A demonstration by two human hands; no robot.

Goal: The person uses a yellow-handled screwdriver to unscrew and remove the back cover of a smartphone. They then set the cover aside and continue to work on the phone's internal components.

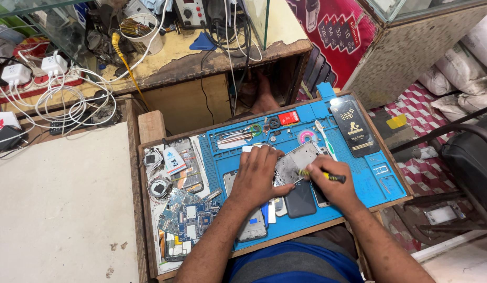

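Two hands on phone frame [295, 163], circuit boards [188, 215] beside

From my feed I see my left hand [259, 175] and right hand [332, 186] bare, no gloves, rings or watch, forearms uncovered to the elbows. Below them my shirt [296, 264] shows blue with a broad grey stripe across it.

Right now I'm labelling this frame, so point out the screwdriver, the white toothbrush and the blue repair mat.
screwdriver [327, 176], head view, on its yellow-and-black handle.
white toothbrush [324, 139], head view, on the middle of its handle.
blue repair mat [366, 181], head view, on a bare stretch right of the hands.
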